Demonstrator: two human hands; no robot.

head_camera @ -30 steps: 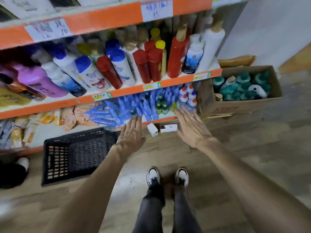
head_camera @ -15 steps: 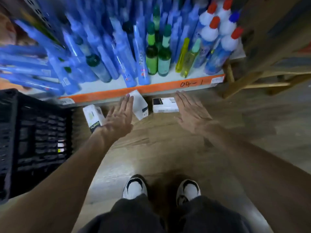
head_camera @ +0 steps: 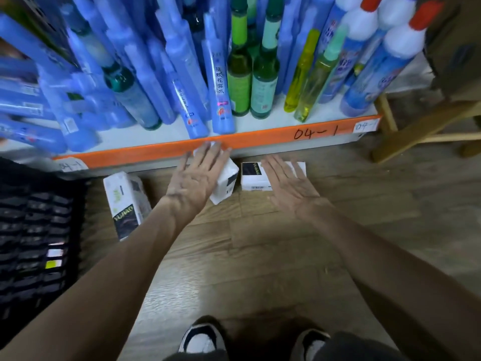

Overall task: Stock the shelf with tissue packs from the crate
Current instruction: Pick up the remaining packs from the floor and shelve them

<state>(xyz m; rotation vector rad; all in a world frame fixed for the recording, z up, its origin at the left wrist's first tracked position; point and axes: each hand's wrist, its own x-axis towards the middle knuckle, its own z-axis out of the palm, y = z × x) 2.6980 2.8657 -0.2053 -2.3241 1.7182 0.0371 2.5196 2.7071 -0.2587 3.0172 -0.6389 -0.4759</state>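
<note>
Both hands have moved far toward the shelf since half a second ago, and the view sits closer. Left hand (head_camera: 194, 178) is now over the middle tissue pack (head_camera: 227, 179), palm down, fingers straight and spread, tips reaching the orange shelf edge (head_camera: 260, 142); can't tell if it touches the pack. Right hand (head_camera: 291, 187) is palm down too, fingers straight and slightly apart, lying over the right tissue pack (head_camera: 253, 177); contact unclear. All three packs are on the wood floor (head_camera: 260, 256) just near of the shelf. The middle one is tilted on a corner, the right one lies flat with its barcode side up. The left tissue pack (head_camera: 126, 204) lies lengthwise, apart from both hands and just right of the black crate (head_camera: 33, 230). The crate is at far left, its mesh wall facing the camera; contents not visible. The shelf deck holds blue bottles (head_camera: 182, 74), two green bottles (head_camera: 239, 82), yellow bottles (head_camera: 299, 84) and white red-capped bottles (head_camera: 390, 48). "04-1" is handwritten on the edge at right (head_camera: 316, 132). Shoes (head_camera: 203, 337) at the near edge.
</note>
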